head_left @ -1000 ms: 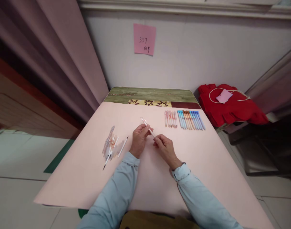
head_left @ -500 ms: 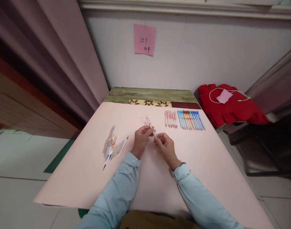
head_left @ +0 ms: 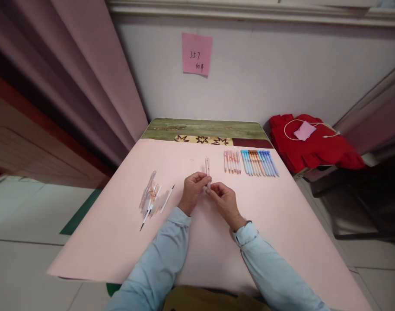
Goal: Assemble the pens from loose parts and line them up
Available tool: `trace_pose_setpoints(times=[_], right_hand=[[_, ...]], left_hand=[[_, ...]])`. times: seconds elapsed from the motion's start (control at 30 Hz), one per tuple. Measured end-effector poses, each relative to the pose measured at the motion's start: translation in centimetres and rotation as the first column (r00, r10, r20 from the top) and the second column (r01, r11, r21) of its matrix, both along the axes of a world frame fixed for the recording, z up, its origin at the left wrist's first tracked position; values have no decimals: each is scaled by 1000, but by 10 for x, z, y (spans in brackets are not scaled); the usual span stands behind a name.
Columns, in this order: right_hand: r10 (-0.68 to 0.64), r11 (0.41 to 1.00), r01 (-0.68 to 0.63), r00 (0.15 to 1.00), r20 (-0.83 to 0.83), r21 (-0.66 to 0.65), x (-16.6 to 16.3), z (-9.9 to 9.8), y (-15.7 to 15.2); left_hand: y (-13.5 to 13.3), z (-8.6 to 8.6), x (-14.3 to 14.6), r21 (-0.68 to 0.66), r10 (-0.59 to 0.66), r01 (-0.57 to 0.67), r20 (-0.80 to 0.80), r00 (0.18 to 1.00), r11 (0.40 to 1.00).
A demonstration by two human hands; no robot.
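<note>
Between my two hands, over the middle of the table, is a clear pen (head_left: 207, 165) with pinkish marks, held nearly upright in view. My left hand (head_left: 195, 188) pinches its middle between thumb and fingers. My right hand (head_left: 225, 199) is closed on its lower end, where the fingers hide the tip. To the left lies a loose pile of clear pen parts (head_left: 148, 196), with white refills with dark tips (head_left: 167, 199) among and beside them. A row of clear pinkish pens (head_left: 232, 162) lies at the back right.
Beside the pinkish pens is a row of blue and brown pens (head_left: 259, 163). The table (head_left: 119, 242) has a pale pink cover and a green patterned far edge (head_left: 204, 125). A red cloth (head_left: 314, 149) with a white cable lies off its right side. The wall bears a pink note (head_left: 196, 54).
The pen in my hands has turned from leaning left to nearly upright. My right hand has shifted slightly left, closer to my left hand.
</note>
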State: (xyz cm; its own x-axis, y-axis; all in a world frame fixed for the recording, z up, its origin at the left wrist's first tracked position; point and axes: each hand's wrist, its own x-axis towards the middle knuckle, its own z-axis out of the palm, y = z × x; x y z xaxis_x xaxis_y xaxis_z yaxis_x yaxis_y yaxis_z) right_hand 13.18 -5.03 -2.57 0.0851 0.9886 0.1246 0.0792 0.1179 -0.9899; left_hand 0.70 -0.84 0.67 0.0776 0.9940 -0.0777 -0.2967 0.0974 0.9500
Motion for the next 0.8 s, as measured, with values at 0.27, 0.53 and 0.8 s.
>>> trace_pose_setpoints(times=[0.27,0.53,0.8], right_hand=[[2,1000,-2,1000,-2,-28,1,1,1],[7,999,-6,1000,22,-33,2,3,0],[-57,998,55,997,-61,-40,-1,3,0]], left_hand=[[0,-1,-2,22,-44,46,-74,996,999],[2,-3,-3,79,-80,89,-107,991,993],[0,-4,2,14,4,-4,-13,1000,1000]])
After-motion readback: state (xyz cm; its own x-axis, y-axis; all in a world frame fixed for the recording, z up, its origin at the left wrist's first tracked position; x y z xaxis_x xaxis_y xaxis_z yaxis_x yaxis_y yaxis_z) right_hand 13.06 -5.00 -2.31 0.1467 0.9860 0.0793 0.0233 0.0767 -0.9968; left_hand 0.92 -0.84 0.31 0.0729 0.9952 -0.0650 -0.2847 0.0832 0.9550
